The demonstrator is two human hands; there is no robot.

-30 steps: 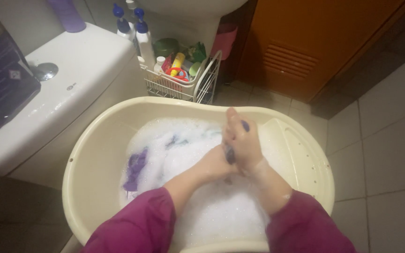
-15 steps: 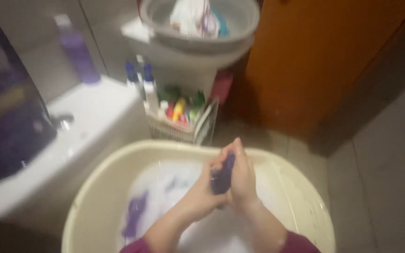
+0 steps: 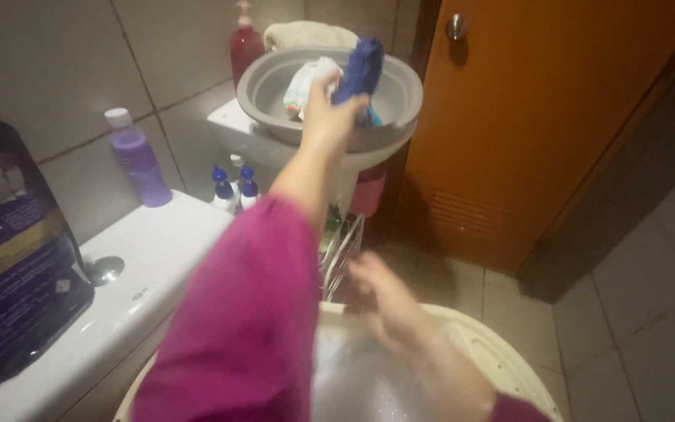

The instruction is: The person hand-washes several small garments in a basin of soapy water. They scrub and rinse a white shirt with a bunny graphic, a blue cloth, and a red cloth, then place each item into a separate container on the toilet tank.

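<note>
Tiled bathroom walls and an orange door (image 3: 556,133) close in the corner where I am working, with the floor tiles running off to the right.

From my seat, my left hand (image 3: 323,117) is raised and stretched out, its fingers pinched around a wet blue cloth (image 3: 359,69). I hold the cloth right over the grey basin (image 3: 275,105), which sits up on the sink (image 3: 228,129); lifted that high, any drips would fall into the basin rather than onto the floor. White and pale cloth pieces (image 3: 305,82) already lie inside the basin, just beside the blue one.

My right hand (image 3: 380,301) hangs low over the cream tub (image 3: 486,355) and is blurred; the fingers look loosely spread with nothing in them, though the blur leaves that uncertain. Soapy water (image 3: 361,383) fills the tub beneath it.

Further out, the white toilet tank (image 3: 150,266) stands left of the tub, carrying a purple bottle (image 3: 138,160) against the wall and a large dark detergent jug (image 3: 9,258) at its near end. Two small blue-capped bottles (image 3: 232,184) and a wire rack (image 3: 345,250) are tucked between the tank and the sink, close to the tub. A red pump bottle (image 3: 244,43) stands behind the basin.
</note>
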